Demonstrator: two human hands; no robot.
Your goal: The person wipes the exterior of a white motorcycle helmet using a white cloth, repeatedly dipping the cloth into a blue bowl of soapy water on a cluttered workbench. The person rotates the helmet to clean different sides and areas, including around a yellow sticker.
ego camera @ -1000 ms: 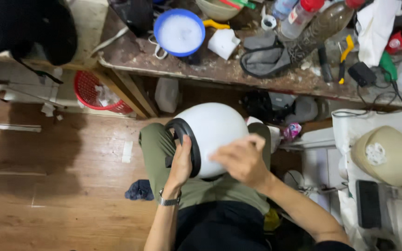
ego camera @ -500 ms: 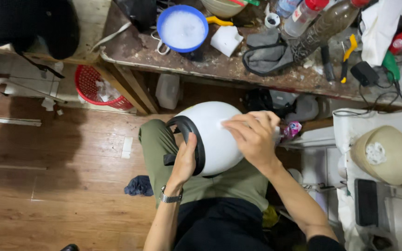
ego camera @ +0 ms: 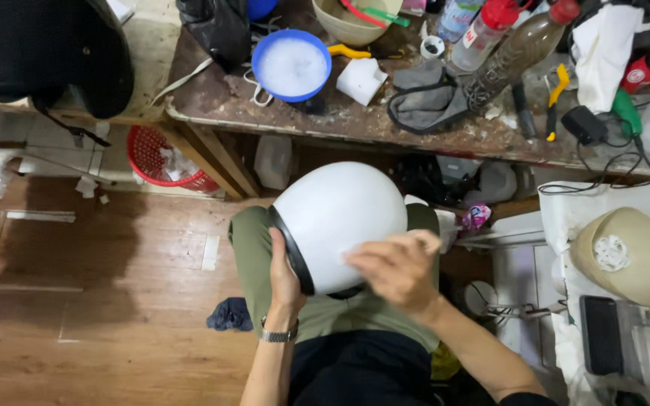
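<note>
1. On my lap, resting across my green-trousered thighs, sits the white helmet, dome up, at centre of view.
2. Left hand is wrapped onto the black rim at the helmet's 8 o'clock side, fingers curled over the edge, thumb along it; a wristwatch shows below.
3. Right hand lies on the shell at its 5 o'clock, fingers drawn together and pressed on the surface, perhaps over a small white pad or cloth; cannot tell for certain, the hand is blurred.
4. Helmet's long axis runs roughly 8 to 2 o'clock; rim opening faces 8, toward the left hand. Both hands touch it; the right covers more of the dome.
5. Edges: workbench front edge stands just beyond the helmet at 12 o'clock, carrying a blue bowl and a grey cloth.
6. Open room: wooden floor at 9 o'clock; a tan helmet crowds 3 o'clock.
</note>
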